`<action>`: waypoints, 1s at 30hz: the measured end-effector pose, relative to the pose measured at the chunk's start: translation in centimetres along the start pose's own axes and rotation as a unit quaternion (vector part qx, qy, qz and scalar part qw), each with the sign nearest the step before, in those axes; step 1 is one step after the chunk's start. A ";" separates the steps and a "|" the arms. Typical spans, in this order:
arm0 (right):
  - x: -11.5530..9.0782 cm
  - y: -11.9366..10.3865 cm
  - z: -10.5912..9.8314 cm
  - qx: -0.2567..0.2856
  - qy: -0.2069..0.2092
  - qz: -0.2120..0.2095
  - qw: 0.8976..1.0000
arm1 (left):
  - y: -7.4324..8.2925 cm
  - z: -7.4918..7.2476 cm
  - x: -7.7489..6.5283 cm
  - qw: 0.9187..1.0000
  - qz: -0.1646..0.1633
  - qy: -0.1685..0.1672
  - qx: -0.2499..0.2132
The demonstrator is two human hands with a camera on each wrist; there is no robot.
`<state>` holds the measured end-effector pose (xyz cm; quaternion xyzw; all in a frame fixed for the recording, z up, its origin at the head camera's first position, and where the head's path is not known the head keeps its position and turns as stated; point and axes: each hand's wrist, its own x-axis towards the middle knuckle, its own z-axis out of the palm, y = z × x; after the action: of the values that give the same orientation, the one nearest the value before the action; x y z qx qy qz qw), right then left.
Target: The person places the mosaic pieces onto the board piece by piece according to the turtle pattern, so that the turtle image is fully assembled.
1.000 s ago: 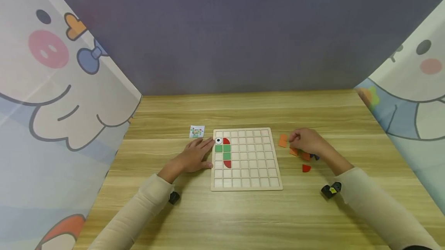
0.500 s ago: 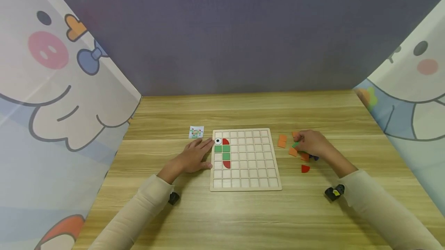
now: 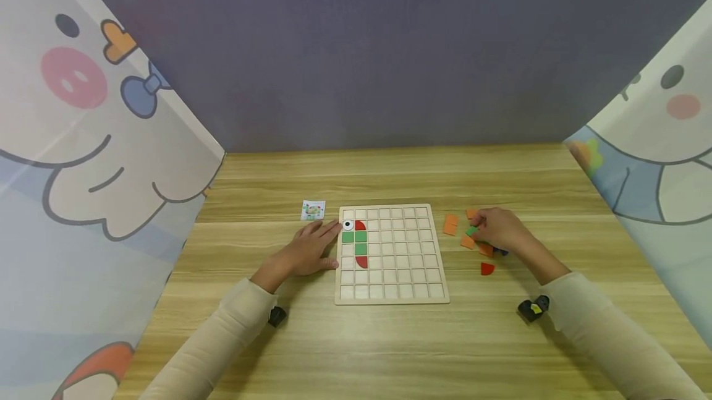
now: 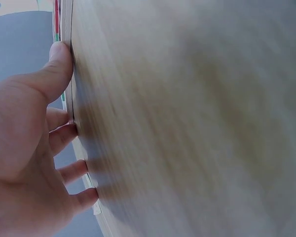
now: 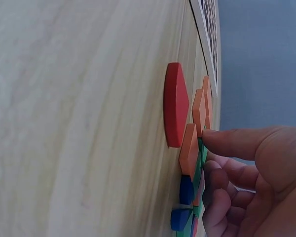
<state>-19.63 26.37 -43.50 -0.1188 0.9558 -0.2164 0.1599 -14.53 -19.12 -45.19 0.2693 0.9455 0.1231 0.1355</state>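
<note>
A pale wooden grid board [image 3: 400, 298] lies flat on the table, with an eye tile [image 3: 347, 224], several green square tiles [image 3: 360, 249] and two red quarter-round tiles [image 3: 361, 261] in its left columns. My left hand [image 3: 305, 253] rests on the table, fingers fairly straight and spread, fingertips and thumb at the board's left edge. My right hand [image 3: 500, 230] is over the loose pieces at the right, pinching a green tile [image 3: 472, 230] between thumb and fingers. Orange tiles [image 3: 450, 224] lie around it. In the right wrist view, the thumb meets green beside an orange tile [image 5: 189, 148].
A small printed picture card [image 3: 313, 210] lies beyond my left hand. One loose red quarter-round tile [image 3: 487, 269] sits nearer me than the pile, and dark blue pieces [image 3: 500, 251] show beside my right hand. A dark wall [image 3: 389, 54] stands behind the table.
My right hand has shifted slightly right over the pile, uncovering an orange tile at the back and a green tile at its fingertips. The left hand keeps its place at the board.
</note>
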 end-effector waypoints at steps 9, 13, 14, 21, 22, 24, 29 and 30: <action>0.2 0.2 -0.3 0.011 -0.014 0.009 1.000 | -0.2 0.1 0.2 1.000 0.002 0.002 0.002; 0.2 0.4 -1.1 0.014 -0.008 0.017 1.000 | -0.2 0.1 0.2 1.000 -0.001 -0.005 0.001; 0.1 0.5 -1.3 0.012 -0.006 0.019 1.000 | -0.2 0.1 0.2 1.000 -0.003 -0.007 0.000; -0.2 1.5 -2.2 0.019 -0.004 0.029 0.999 | -0.2 0.0 0.1 1.000 -0.005 -0.012 0.005; -0.2 1.7 -2.3 0.017 0.000 0.028 0.999 | -0.1 0.0 0.1 1.000 -0.004 -0.012 0.006; -0.3 2.2 -2.5 0.009 0.011 0.027 1.000 | -0.1 0.0 0.0 1.000 -0.003 -0.010 0.007; -0.3 3.6 -3.1 -0.022 0.038 0.039 0.998 | -0.1 0.0 0.0 1.000 -0.001 -0.008 0.007; -0.3 3.8 -3.2 -0.025 0.040 0.043 0.998 | -0.1 0.0 0.0 1.000 -0.001 -0.008 0.008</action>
<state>-21.11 30.98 -42.40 -0.0731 0.9707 -0.1900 0.1279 -14.62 -19.22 -45.25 0.2706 0.9455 0.1136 0.1410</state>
